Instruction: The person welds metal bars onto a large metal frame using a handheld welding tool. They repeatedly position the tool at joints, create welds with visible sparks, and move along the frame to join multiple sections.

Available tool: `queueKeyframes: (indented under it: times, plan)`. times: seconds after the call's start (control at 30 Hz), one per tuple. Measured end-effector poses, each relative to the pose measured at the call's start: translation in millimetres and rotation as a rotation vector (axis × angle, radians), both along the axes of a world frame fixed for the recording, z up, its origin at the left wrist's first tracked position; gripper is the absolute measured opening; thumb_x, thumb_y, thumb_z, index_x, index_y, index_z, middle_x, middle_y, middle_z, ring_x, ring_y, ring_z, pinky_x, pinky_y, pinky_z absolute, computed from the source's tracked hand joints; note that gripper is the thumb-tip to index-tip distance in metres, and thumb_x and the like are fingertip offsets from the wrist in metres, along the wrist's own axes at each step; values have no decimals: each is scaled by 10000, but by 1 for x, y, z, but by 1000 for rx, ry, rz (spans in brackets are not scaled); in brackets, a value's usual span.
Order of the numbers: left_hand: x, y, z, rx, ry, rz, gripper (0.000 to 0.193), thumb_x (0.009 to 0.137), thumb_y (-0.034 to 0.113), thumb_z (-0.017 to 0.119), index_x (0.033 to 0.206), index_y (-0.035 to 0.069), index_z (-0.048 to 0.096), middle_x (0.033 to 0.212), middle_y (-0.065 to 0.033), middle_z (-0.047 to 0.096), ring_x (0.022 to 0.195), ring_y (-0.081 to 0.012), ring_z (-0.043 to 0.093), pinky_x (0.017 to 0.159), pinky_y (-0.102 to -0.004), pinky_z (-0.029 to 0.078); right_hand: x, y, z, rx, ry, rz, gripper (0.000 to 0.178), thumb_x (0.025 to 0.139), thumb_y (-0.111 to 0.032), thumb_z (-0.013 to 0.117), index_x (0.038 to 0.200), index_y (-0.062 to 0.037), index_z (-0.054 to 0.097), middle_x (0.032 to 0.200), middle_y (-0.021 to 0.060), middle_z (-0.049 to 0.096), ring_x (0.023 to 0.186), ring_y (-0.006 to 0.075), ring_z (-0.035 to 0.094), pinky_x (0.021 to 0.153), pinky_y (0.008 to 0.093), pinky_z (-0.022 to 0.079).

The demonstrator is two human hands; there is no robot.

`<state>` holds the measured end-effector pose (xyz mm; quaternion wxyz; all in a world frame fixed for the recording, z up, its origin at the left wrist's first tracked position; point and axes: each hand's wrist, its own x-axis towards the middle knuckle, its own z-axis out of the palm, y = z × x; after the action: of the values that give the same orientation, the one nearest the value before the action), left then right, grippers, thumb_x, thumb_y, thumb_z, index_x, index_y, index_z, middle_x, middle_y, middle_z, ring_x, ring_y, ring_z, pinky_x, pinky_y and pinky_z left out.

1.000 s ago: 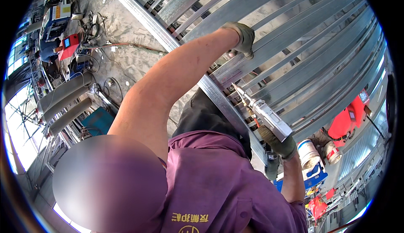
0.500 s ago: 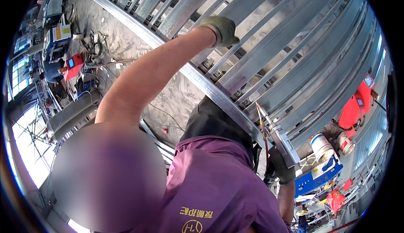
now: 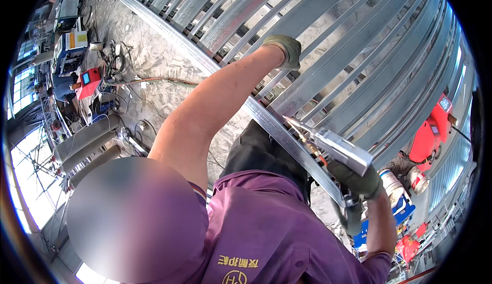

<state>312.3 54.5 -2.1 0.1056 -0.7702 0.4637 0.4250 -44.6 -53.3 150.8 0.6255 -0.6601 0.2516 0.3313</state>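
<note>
My left hand [image 3: 285,51], in an olive work glove, is closed over one of the flat metal bars [image 3: 271,81] of a large grey frame. Its fingertips are hidden beneath. Gripped in my gloved right hand [image 3: 356,180] is a silver handheld welding gun [image 3: 338,148] with a thin pointed nozzle. The nozzle tip lies close to where a bar meets the long metal edge rail [image 3: 171,42]; whether it touches cannot be made out. A hose runs along the gun.
Parallel bars fill the upper right. Beyond them stand a red machine [image 3: 430,135], buckets [image 3: 392,185] and a blue case [image 3: 404,210]. On the left are another red machine [image 3: 89,81], tangled cables [image 3: 119,61] on the concrete floor and large grey tubes [image 3: 84,139].
My right hand has brought the welding gun up over the rail, its nozzle shifting left. The left hand has moved slightly right and down in view, along the frame.
</note>
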Motion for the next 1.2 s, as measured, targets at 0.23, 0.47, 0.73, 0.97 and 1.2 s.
queueKeyframes:
  times: [0.23, 0.47, 0.73, 0.97, 1.2]
  plan:
    - [0, 6, -6, -59, -13, 34, 331, 934, 373, 753, 1113, 127, 883, 1045, -59, 861, 1037, -294, 816, 901, -451, 629, 85, 7, -39, 102, 89, 77, 432, 1022, -282, 850, 1374, -49, 755, 1206, 107, 828, 1065, 167, 734, 949, 343, 601]
    - [3, 5, 9, -49, 46, 33, 425, 942, 446, 774, 1155, 92, 873, 1101, -141, 845, 1042, -368, 805, 915, -490, 622, 90, 12, -81, 114, -167, 98, 422, 1010, -279, 879, 1366, -88, 757, 1038, -15, 776, 851, 73, 644, 739, 302, 571]
    - [2, 5, 10, -45, 8, 23, 353, 914, 382, 772, 1154, 147, 882, 1110, -90, 855, 1042, -327, 813, 894, -472, 631, 94, 12, -103, 133, -287, 86, 417, 1035, -296, 849, 1377, -81, 746, 947, -24, 738, 774, 68, 614, 668, 296, 550]
    - [1, 4, 7, -57, -4, 19, 394, 924, 414, 776, 1200, 149, 873, 1156, -97, 851, 1086, -331, 808, 918, -481, 630, 104, 14, -97, 166, -185, 83, 410, 1025, -281, 855, 1365, -77, 752, 1022, 24, 760, 869, 106, 665, 741, 322, 570]
    - [0, 3, 9, -65, -7, 26, 415, 921, 429, 784, 1222, 155, 867, 1183, -92, 849, 1101, -333, 805, 934, -484, 629, 105, 14, -98, 149, -151, 87, 425, 984, -241, 895, 1342, -47, 774, 1244, 124, 832, 1119, 191, 783, 943, 372, 631]
